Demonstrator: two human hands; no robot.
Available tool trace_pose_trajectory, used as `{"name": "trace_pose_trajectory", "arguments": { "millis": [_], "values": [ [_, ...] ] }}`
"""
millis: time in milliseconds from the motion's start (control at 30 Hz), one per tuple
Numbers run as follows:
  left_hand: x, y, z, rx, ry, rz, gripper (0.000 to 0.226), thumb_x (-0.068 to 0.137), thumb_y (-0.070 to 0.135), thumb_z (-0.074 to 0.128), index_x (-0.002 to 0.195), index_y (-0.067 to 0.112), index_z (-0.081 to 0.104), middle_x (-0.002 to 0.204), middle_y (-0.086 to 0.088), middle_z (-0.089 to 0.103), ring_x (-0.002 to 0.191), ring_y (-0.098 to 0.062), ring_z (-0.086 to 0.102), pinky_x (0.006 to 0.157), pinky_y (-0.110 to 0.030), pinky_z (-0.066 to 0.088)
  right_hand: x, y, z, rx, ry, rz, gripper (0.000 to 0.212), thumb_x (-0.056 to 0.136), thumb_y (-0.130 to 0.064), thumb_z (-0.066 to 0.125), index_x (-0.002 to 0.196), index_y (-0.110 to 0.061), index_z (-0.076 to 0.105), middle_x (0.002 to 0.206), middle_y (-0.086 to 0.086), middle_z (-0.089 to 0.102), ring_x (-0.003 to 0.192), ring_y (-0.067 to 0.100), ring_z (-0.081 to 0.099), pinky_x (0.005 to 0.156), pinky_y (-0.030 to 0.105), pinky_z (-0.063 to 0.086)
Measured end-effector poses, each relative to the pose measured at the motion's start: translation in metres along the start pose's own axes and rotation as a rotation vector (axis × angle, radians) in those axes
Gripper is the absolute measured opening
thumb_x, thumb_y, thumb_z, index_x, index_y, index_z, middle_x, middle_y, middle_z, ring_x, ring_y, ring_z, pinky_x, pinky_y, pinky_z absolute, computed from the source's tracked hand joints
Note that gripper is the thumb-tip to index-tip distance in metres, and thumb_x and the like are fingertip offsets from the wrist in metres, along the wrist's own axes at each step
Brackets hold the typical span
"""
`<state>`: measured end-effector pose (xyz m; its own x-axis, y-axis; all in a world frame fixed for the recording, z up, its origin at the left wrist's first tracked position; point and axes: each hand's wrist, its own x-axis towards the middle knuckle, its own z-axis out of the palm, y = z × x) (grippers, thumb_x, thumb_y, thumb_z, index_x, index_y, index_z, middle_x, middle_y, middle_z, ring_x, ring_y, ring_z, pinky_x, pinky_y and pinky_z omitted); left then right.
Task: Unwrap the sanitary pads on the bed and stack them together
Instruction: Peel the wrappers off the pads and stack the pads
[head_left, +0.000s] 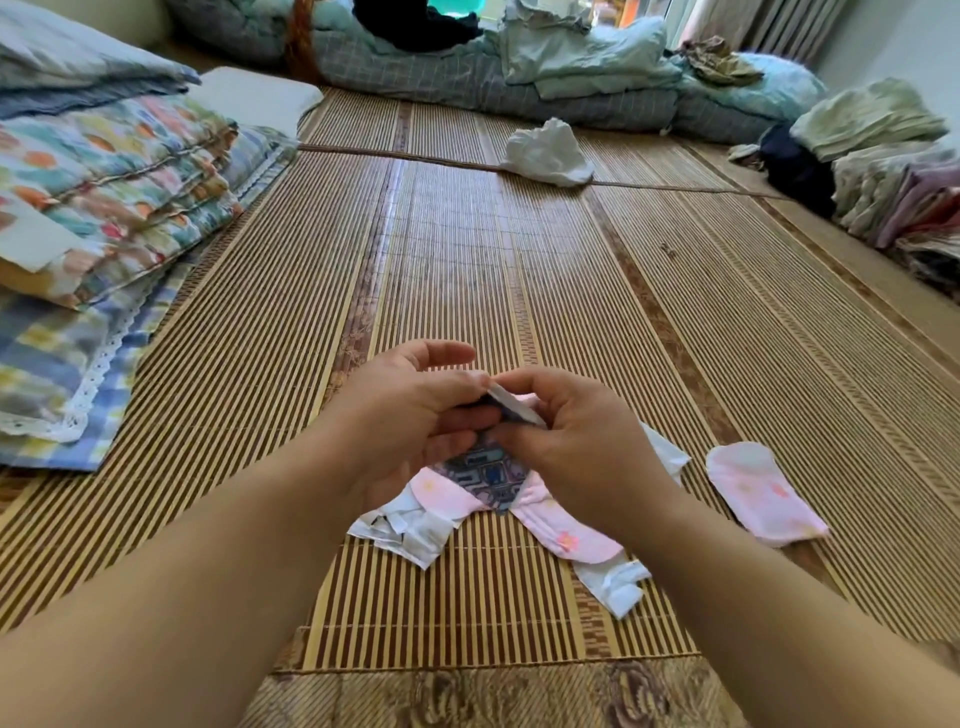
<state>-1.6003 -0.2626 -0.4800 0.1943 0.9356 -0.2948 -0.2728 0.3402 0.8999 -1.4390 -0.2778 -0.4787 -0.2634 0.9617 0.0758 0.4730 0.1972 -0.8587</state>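
A striped bamboo mat (519, 249) covers the bed, and near its front edge, at mid-width, both hands meet just above it. The left hand (410, 415) curls round a small pad in a blue-and-purple printed wrapper (488, 473), while the right hand (576, 447) pinches the wrapper's white flap (517, 408) between thumb and forefinger. The print is too blurred to read. Under the hands lie two pink flower-printed pads (571, 535), touching, among torn white wrapper pieces (410, 530). A third pink pad (758, 493) lies apart toward the right edge. A crumpled white bag (548, 153) sits mid-mat farther back. Folded floral quilts (114, 182) line the left edge and folded clothes (883, 197) the right.
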Motion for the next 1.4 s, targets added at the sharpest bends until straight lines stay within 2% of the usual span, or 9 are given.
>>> {"name": "trace_pose_trajectory", "arguments": {
  "millis": [100,233,333,467,667,867,1033,1133,1400],
  "values": [
    [0.000,0.000,-0.001,0.161,-0.001,-0.013,0.020,0.083,0.016,0.066,0.102,0.020,0.062,0.082,-0.001,0.074,0.074,-0.015,0.070,0.060,-0.029,0.053,0.007,0.013,-0.025,0.046,0.070,0.096,0.021,0.088,-0.012,0.059,0.080,-0.027,0.071,0.074,-0.003,0.072,0.072,0.009,0.069,0.054,0.018,0.054],
    [0.000,-0.013,-0.010,0.877,0.080,0.067,0.035,0.079,0.033,0.070,0.111,0.029,0.058,0.104,0.006,0.065,0.089,-0.010,0.063,0.073,-0.028,0.051,0.013,0.050,-0.088,0.043,0.261,0.317,0.019,0.083,-0.010,0.060,0.083,-0.025,0.072,0.081,0.003,0.073,0.074,0.019,0.070,0.058,0.033,0.057],
    [-0.002,-0.027,-0.016,1.348,0.174,0.161,0.054,0.074,0.045,0.071,0.124,0.033,0.053,0.124,0.004,0.054,0.109,-0.016,0.053,0.089,-0.035,0.046,0.000,0.079,-0.135,-0.014,0.309,0.495,0.019,0.082,-0.010,0.069,0.097,-0.021,0.067,0.092,0.015,0.071,0.068,0.024,0.073,0.050,0.029,0.056],
    [-0.004,-0.034,-0.025,1.519,0.144,0.120,0.066,0.070,0.055,0.068,0.129,0.043,0.044,0.136,0.006,0.043,0.125,-0.019,0.034,0.102,-0.042,0.036,-0.020,0.097,-0.169,-0.103,0.237,0.728,0.022,0.081,-0.011,0.070,0.101,-0.019,0.063,0.088,0.021,0.069,0.058,0.027,0.072,0.044,0.030,0.054],
    [-0.003,-0.035,-0.031,1.558,0.106,0.006,0.077,0.067,0.058,0.068,0.136,0.045,0.035,0.146,0.007,0.035,0.132,-0.021,0.029,0.106,-0.049,0.032,-0.028,0.113,-0.169,-0.161,0.221,0.811,0.023,0.085,-0.009,0.065,0.106,-0.018,0.061,0.096,0.022,0.067,0.069,0.035,0.072,0.051,0.039,0.058],
    [-0.003,-0.036,-0.031,1.575,0.085,-0.017,0.079,0.066,0.060,0.069,0.136,0.045,0.036,0.147,0.008,0.033,0.133,-0.021,0.029,0.107,-0.049,0.030,-0.028,0.124,-0.163,-0.333,0.263,0.759,0.033,0.085,-0.013,0.067,0.115,-0.025,0.059,0.100,0.014,0.065,0.075,0.033,0.070,0.064,0.051,0.060],
    [-0.003,-0.035,-0.033,1.583,0.060,-0.010,0.081,0.066,0.061,0.069,0.137,0.045,0.034,0.149,0.009,0.031,0.134,-0.019,0.026,0.107,-0.049,0.030,-0.026,0.121,-0.151,-0.653,0.303,0.654,0.059,0.079,-0.029,0.073,0.133,-0.024,0.048,0.116,0.012,0.060,0.090,0.023,0.059,0.070,0.037,0.051],
    [-0.005,-0.034,-0.032,1.597,0.027,0.024,0.083,0.063,0.063,0.069,0.136,0.047,0.034,0.148,0.012,0.030,0.135,-0.018,0.023,0.110,-0.049,0.025,-0.015,0.107,-0.128,-0.692,0.351,0.415,0.061,0.080,-0.032,0.071,0.136,-0.025,0.045,0.127,0.015,0.053,0.099,0.020,0.050,0.077,0.036,0.041],
    [-0.011,-0.029,-0.022,1.686,0.001,0.146,0.040,0.071,0.052,0.070,0.110,0.045,0.061,0.115,0.017,0.053,0.118,-0.013,0.043,0.100,-0.047,0.033,0.003,0.052,-0.028,-0.571,-0.054,-0.010,0.034,0.082,-0.032,0.069,0.115,-0.031,0.063,0.125,-0.010,0.059,0.100,0.001,0.050,0.086,0.019,0.038]
  ]
}}
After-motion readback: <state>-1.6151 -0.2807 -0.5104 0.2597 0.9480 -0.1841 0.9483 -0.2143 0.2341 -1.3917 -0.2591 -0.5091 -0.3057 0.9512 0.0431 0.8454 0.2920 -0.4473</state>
